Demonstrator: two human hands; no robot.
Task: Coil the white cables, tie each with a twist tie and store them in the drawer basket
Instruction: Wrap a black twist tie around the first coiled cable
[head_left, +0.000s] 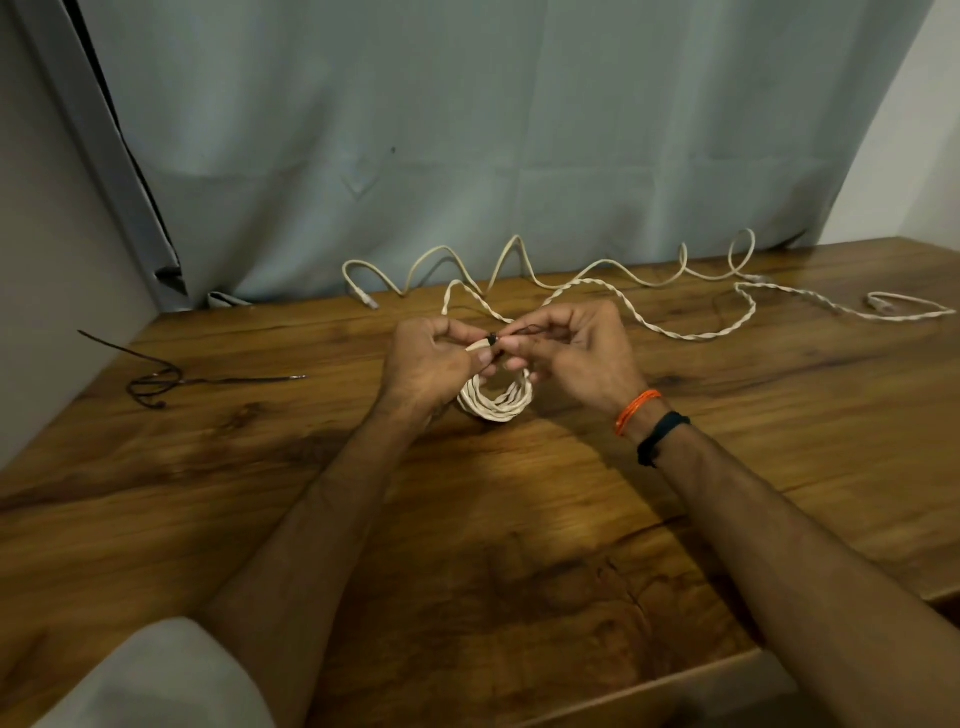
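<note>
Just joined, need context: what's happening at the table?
A person is tying up a coiled white cable at a wooden table. The left hand grips the top of the coil while the right hand pinches a dark twist tie there. Loose white cables lie uncoiled near the far edge by the curtain. More dark twist ties lie at the left of the table. No drawer basket is in view.

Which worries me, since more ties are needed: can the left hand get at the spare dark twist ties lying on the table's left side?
Probably yes. The spare twist ties lie on bare table with nothing between, but the left hand is now holding the coiled cable.
</note>
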